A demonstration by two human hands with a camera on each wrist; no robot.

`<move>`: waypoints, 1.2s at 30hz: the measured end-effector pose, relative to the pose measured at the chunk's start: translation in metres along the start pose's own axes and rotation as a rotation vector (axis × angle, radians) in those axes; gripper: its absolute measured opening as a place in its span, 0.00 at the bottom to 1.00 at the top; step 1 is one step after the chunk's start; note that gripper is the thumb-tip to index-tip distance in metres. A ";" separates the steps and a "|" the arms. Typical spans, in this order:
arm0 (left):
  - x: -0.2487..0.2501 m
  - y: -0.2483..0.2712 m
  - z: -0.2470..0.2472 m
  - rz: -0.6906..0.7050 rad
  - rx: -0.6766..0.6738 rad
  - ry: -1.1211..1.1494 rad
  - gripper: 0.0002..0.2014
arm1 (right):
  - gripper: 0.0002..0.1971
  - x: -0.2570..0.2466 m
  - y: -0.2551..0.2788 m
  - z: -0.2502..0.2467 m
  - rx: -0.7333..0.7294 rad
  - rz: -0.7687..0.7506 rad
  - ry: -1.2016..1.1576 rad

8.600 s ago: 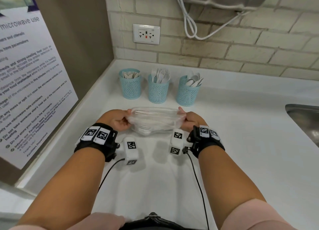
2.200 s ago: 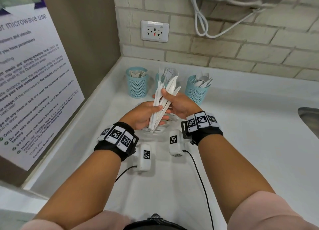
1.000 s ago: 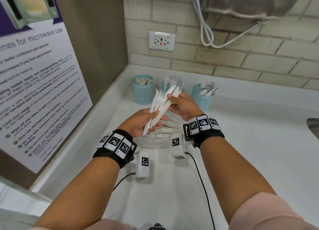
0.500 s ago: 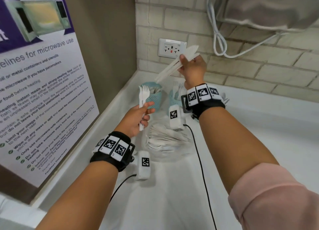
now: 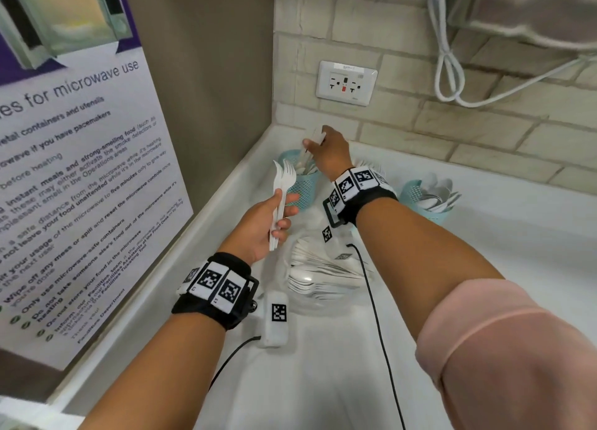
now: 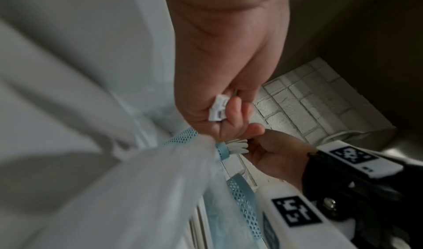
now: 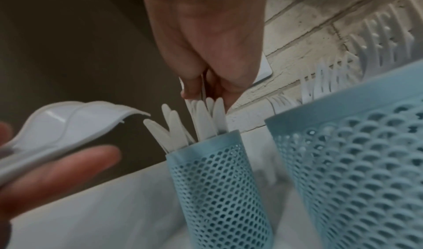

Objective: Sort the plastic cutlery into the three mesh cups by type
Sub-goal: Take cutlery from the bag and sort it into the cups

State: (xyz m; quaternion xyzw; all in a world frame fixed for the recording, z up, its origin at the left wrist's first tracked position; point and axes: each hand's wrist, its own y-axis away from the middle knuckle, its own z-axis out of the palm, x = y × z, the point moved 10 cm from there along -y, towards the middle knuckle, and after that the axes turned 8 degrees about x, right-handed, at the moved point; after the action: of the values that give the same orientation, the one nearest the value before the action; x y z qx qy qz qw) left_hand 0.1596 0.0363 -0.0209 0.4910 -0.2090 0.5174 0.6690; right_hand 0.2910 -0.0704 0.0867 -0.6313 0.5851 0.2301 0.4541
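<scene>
While the head view is taken from above the white counter, the right hand is seen reached over the leftmost mesh cup, with a few white knives pinched between thumb and fingers; their lower ends are dipped into that cup, and the gripped part is held just above its rim. The left hand is held lower and nearer the body, just beside the same cup, with a small bunch of forks gripped by the handles, tines upright above the fingers. A heap of loose cutlery in a clear bag is lain on the counter below the right wrist. The rightmost cup, filled with spoons, is stood well apart to the right; the middle cup is mostly hidden behind the right wrist.

From the left wrist view, the butt ends of the fork handles are shown clamped between the palm and the curled fingers of the left hand. Beyond them the right hand is seen at a cup's blue rim, though much is blurred by the bag in front.

From the right wrist view, the knives are seen standing in the narrow mesh cup, their rounded tops just under the closed fingertips of the right hand; whether all are touched cannot be told. The middle cup, with fork tines above it, is stood beside it on the right. At the left edge the forks are held by the left hand's fingers.
</scene>
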 end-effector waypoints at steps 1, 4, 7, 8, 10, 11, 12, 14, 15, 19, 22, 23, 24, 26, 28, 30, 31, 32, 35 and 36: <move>0.000 0.000 0.000 -0.003 0.000 0.004 0.18 | 0.16 0.002 0.001 0.001 0.002 0.014 -0.033; -0.003 -0.001 0.003 -0.016 -0.011 0.011 0.19 | 0.18 -0.001 0.003 -0.003 0.026 -0.010 -0.107; -0.005 -0.002 0.005 -0.023 -0.029 0.016 0.22 | 0.18 -0.007 0.007 0.013 -0.136 -0.106 0.113; -0.005 -0.002 0.006 -0.023 -0.036 0.018 0.24 | 0.18 -0.007 0.010 0.019 -0.197 -0.141 0.206; -0.005 -0.002 0.007 -0.024 -0.039 0.017 0.25 | 0.17 -0.010 0.012 0.016 -0.162 -0.196 0.249; -0.005 -0.001 0.008 -0.022 -0.037 0.012 0.25 | 0.16 -0.013 0.012 0.006 -0.083 -0.203 0.189; -0.004 0.000 0.009 -0.020 -0.037 0.001 0.24 | 0.15 -0.017 0.012 -0.006 0.005 -0.214 0.125; -0.002 0.002 0.013 -0.018 -0.038 -0.021 0.23 | 0.12 -0.025 0.016 -0.025 0.107 -0.241 0.072; -0.002 0.003 0.016 -0.017 -0.042 -0.027 0.22 | 0.12 -0.028 0.019 -0.030 0.113 -0.238 0.066; -0.003 0.009 0.029 -0.007 -0.075 -0.040 0.20 | 0.15 -0.031 0.033 -0.038 -0.033 -0.170 0.176; -0.005 0.012 0.038 0.016 -0.083 -0.078 0.18 | 0.21 -0.024 0.050 -0.038 -0.182 -0.083 0.196; -0.005 0.013 0.040 0.032 -0.081 -0.102 0.17 | 0.23 -0.021 0.055 -0.038 -0.231 -0.050 0.161; -0.005 0.014 0.042 0.052 -0.079 -0.130 0.16 | 0.24 -0.017 0.062 -0.037 -0.287 -0.004 0.111; -0.004 0.017 0.046 0.100 -0.070 -0.194 0.13 | 0.25 -0.007 0.076 -0.033 -0.388 0.100 -0.013; -0.004 0.020 0.046 0.147 -0.055 -0.239 0.11 | 0.21 0.000 0.083 -0.035 -0.391 0.162 -0.163; -0.004 0.021 0.045 0.177 -0.040 -0.256 0.11 | 0.18 0.006 0.087 -0.042 -0.343 0.183 -0.267; -0.005 0.022 0.045 0.182 -0.035 -0.258 0.11 | 0.17 0.010 0.088 -0.045 -0.320 0.186 -0.284; -0.006 0.023 0.044 0.182 -0.036 -0.254 0.11 | 0.17 0.014 0.090 -0.047 -0.303 0.190 -0.299; -0.009 0.028 0.046 0.173 -0.054 -0.242 0.10 | 0.16 0.029 0.095 -0.050 -0.260 0.237 -0.358; -0.010 0.030 0.047 0.178 -0.055 -0.252 0.10 | 0.16 0.033 0.097 -0.051 -0.246 0.249 -0.378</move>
State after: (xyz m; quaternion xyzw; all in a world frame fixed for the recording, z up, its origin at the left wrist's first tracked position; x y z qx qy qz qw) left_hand 0.1395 -0.0101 0.0046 0.5130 -0.3481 0.5030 0.6022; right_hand 0.1941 -0.1210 0.0547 -0.5505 0.5307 0.4677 0.4434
